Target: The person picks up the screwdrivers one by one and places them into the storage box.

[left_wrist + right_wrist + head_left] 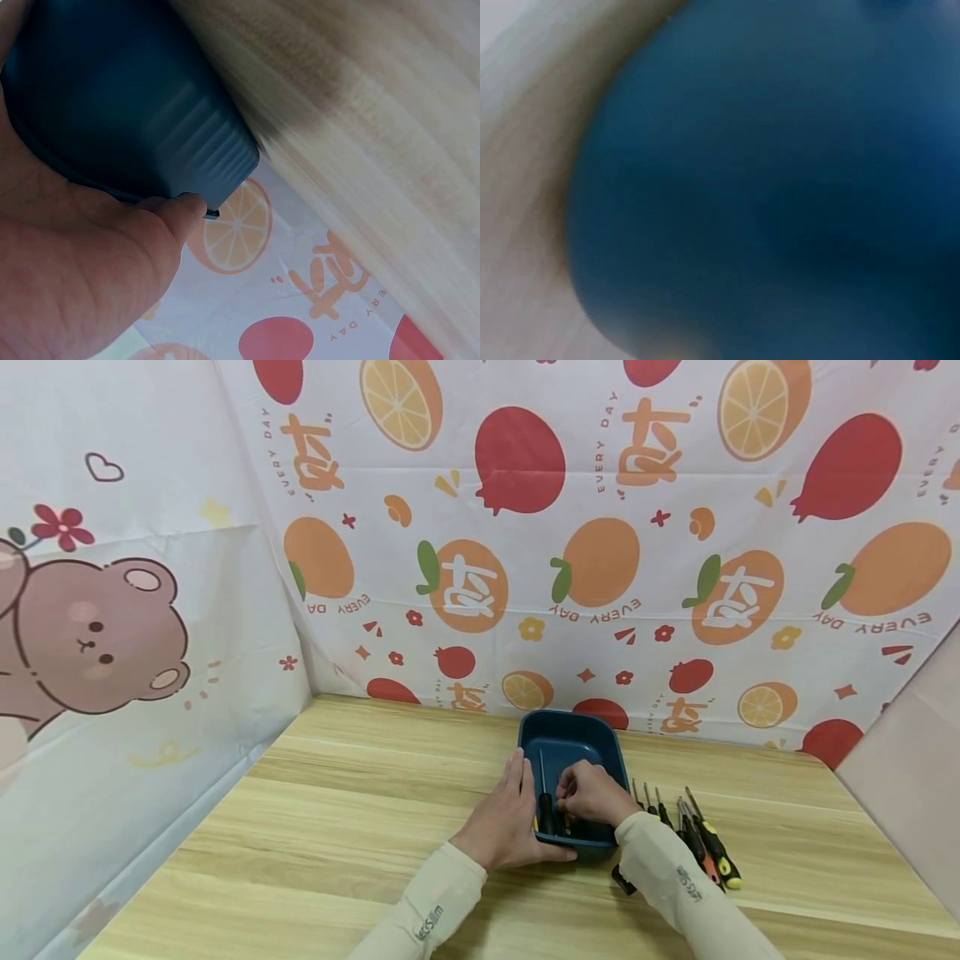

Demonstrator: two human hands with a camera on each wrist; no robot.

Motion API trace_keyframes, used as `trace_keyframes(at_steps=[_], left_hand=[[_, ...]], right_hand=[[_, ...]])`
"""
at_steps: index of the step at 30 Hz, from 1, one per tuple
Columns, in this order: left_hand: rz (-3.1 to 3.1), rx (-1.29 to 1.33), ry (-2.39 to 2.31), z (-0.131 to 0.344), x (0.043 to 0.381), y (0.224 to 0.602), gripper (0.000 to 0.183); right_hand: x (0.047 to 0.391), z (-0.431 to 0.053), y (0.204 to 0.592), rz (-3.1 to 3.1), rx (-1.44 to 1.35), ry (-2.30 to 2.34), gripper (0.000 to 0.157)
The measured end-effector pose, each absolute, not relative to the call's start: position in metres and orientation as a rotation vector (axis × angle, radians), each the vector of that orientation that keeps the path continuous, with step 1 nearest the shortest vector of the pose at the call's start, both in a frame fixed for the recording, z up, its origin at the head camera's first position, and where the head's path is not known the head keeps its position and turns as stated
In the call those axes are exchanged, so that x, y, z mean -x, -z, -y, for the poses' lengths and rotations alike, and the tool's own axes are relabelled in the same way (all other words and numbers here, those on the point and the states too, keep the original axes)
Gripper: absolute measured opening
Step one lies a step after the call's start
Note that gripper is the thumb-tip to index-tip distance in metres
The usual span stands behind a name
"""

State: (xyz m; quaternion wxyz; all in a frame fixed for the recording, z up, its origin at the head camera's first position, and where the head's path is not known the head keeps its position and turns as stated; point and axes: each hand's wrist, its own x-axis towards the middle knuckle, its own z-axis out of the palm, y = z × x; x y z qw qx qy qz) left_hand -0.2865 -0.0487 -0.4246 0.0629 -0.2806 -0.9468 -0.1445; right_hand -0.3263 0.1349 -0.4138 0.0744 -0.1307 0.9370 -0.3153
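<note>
A dark blue plastic box [570, 724] stands on the table in the head view. My left hand [501, 822] holds its near left corner, fingers along the left side and thumb across the near side. In the left wrist view the left hand [82, 270] grips the rim of the box [150, 112]. A black-handled screwdriver [546, 814] lies inside, shaft pointing away. Beside it, my right hand [594, 793] reaches into the box with curled fingers, pinching a small screwdriver [567, 823], mostly hidden. The right wrist view shows only the blurred blue box [742, 150].
Several screwdrivers [712, 843] with black, yellow and red handles lie right of the box, partly behind the right sleeve [667, 868]. A small black object [622, 880] sits near the box's front right corner. A fruit-printed cloth [525, 568] hangs behind the wooden table [300, 827].
</note>
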Motion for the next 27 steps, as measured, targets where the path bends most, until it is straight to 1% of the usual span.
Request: trace_keyframes(at_steps=[9,19,24,27], left_hand=[[2.863,0.847,0.419,0.048,0.287,0.424,0.130],[2.848,0.845,0.415,0.048,0.288,0.424,0.130],[2.851,0.846,0.438,0.048,0.287,0.424,0.130],[2.861,0.840,0.440,0.049,0.287,0.424,0.131]], right_hand=[[0.325,-0.131,0.414,-2.816,0.415,0.938,0.015],[0.323,-0.131,0.409,-2.791,0.419,0.966,0.008],[0.323,-0.142,0.405,-2.809,0.391,1.015,0.002],[0.323,-0.154,0.399,-2.853,0.389,1.048,0.004]])
